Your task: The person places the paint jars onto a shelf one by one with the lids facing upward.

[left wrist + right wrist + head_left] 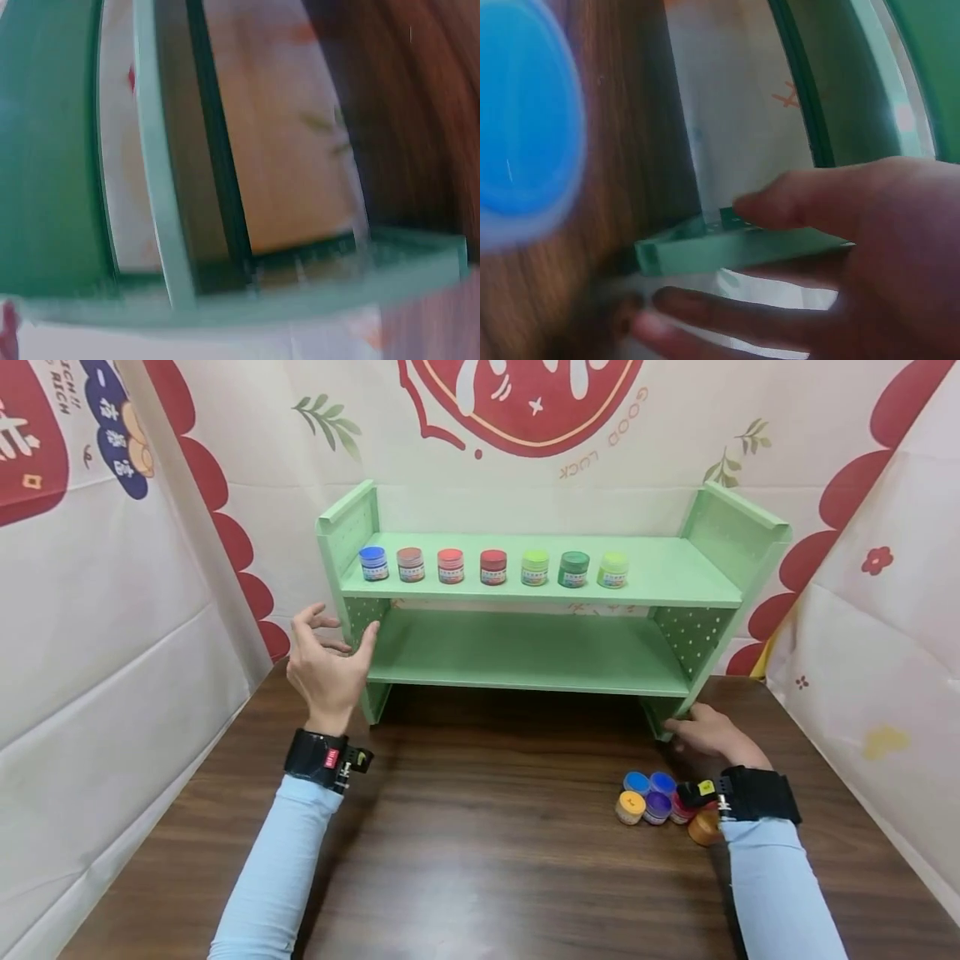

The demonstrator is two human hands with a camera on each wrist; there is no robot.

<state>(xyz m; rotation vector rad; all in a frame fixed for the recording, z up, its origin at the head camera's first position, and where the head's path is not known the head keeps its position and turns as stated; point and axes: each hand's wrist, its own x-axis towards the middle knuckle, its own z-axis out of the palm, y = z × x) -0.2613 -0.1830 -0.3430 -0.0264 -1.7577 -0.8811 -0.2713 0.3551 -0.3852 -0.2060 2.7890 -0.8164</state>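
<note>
On my feed, the green shelf (525,649) stood on the bench (450,827), seven capped jars (492,568) on top, a jar cluster (657,808) in front. My left grip (328,672) curved empty beside its left end; whether my right grip (717,734) pinched the right, I couldn't tell.

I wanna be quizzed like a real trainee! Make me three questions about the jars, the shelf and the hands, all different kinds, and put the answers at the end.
1. Count: how many jars stand on the upper board of the green shelf?
2. Pick one: in the head view, what colour is the lid of the leftmost jar up there?
A) red
B) blue
C) dark green
3. True or false: the grouped jars on the table are nearer the left hand than the right hand.

Key:
1. Seven.
2. B.
3. False; they sit close to the right hand.
</note>
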